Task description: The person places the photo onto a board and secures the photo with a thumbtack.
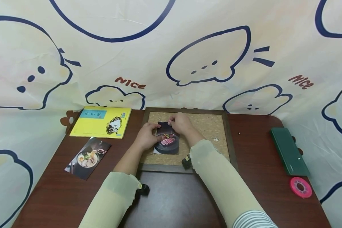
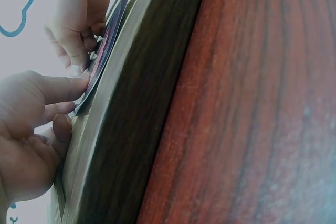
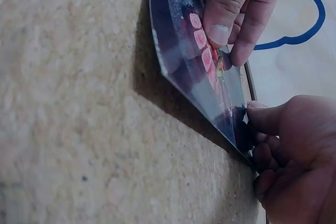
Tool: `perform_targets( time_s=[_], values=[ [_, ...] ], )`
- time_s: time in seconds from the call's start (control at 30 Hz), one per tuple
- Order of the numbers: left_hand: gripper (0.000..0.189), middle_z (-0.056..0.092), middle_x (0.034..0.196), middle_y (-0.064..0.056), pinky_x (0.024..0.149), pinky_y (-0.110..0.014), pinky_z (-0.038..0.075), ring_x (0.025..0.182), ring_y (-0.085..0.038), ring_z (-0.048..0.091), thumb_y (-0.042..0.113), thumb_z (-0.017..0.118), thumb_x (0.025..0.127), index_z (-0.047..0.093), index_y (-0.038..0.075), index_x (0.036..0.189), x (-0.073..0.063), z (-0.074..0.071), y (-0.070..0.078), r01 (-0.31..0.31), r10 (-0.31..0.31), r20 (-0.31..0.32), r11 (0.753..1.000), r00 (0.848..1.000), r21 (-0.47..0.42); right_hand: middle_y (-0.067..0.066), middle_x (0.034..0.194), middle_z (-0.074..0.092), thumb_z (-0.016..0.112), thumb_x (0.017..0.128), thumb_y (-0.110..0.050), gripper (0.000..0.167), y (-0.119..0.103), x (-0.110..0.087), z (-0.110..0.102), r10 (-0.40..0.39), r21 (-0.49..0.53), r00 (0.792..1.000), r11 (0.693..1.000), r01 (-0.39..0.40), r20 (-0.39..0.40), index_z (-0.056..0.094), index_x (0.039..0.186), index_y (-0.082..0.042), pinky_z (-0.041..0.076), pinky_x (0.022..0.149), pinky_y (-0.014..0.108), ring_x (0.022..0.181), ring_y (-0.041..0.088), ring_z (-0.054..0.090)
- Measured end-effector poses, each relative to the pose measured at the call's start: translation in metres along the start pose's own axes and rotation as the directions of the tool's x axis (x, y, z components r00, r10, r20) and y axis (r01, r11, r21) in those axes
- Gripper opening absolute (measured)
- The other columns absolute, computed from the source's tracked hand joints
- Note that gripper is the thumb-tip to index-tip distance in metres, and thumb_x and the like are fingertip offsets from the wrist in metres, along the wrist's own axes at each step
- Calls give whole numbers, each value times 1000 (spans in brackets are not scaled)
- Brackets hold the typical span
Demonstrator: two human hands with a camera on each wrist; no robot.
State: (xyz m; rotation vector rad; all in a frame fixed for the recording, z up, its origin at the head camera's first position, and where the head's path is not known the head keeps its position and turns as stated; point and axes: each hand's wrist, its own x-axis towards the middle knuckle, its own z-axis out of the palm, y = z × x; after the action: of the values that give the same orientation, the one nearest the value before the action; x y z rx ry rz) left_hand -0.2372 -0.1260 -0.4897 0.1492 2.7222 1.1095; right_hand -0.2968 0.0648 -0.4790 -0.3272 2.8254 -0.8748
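A dark food photo card [image 1: 166,147] with pink meat slices lies on the framed cork board [image 1: 205,129]. My left hand [image 1: 147,136] presses the card's left side, thumb on its face and a finger near the top edge. At the upper right corner, my right hand [image 1: 182,124] pinches what looks like a small clear push pin, mostly hidden by the fingertips. In the right wrist view, the card's near edge [image 3: 165,74] stands off the cork and casts a shadow. The left wrist view shows the card [image 2: 105,51] edge-on beside the board's brown frame [image 2: 113,103].
A second food photo card [image 1: 86,160] lies at left, below a yellow book [image 1: 102,122]. Small clear bits [image 1: 216,139] sit on the cork at right. A green case [image 1: 290,152] and a pink ring-shaped spool [image 1: 300,187] are at the table's right.
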Motion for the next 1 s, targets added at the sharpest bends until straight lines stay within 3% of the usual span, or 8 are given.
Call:
perform_targets(
  time_s=[0.57, 0.8, 1.0],
  values=[
    [57, 52, 139, -16, 97, -47, 47, 115, -31, 53, 23, 82, 88, 64, 9, 140, -1, 2, 1, 16, -16, 2, 1000, 1000, -8, -1, 93, 72, 64, 103, -21, 14, 2, 1, 3, 4, -17, 1000, 1000, -3, 23, 76, 99, -15, 53, 84, 38, 88, 18, 64],
    [57, 52, 137, -16, 92, -45, 47, 111, -31, 53, 23, 82, 88, 63, 9, 140, -1, 2, 1, 18, -18, 10, 1000, 1000, -20, 3, 100, 71, 66, 98, -8, 16, 20, -4, 0, -166, 35, 985, 986, 165, 41, 75, 112, -11, 53, 88, 36, 94, 19, 65],
    [57, 51, 138, -15, 92, -45, 47, 110, -31, 54, 25, 83, 88, 64, 10, 140, 0, 1, -2, 19, -19, 4, 1000, 1000, -14, 8, 127, 69, 68, 100, -15, 26, 23, -12, -6, -277, -51, 957, 958, 282, 91, 74, 125, -11, 46, 107, 44, 120, 27, 62]
  ],
)
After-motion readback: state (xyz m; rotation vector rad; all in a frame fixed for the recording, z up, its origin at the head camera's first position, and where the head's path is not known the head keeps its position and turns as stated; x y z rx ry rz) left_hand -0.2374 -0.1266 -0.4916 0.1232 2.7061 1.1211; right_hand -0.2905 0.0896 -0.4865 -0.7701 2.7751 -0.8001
